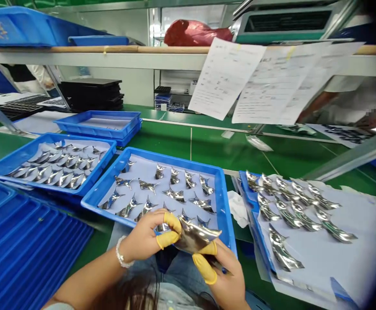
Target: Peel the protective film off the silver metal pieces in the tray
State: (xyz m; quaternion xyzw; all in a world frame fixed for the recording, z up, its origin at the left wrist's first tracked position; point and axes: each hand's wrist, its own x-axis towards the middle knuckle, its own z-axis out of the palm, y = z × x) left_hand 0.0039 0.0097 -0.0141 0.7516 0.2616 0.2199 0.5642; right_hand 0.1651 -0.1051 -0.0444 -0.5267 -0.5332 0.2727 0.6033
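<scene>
Both my left hand (144, 237) and my right hand (220, 271) pinch a curved, mirror-polished metal part (196, 236) between fingers wearing yellow finger cots. A bead bracelet (121, 252) circles my left wrist. Just beyond my hands lies a blue plastic tray (155, 160) lined with pale sheet, holding several similar shiny parts spaced apart. My fingers overlap its near edge and hide one corner. To the right, a blue tray (248, 189) on white sheets carries several more parts in rows. Another blue tray (49, 148) at the left holds several parts packed close together.
A stack of blue trays (23, 241) fills the lower left. A blue tray (97, 120) stands behind, on the green workbench (168, 137). Printed papers (226, 77) hang from a shelf (110, 58) overhead. A co-worker's arm (317, 103) shows at the far right.
</scene>
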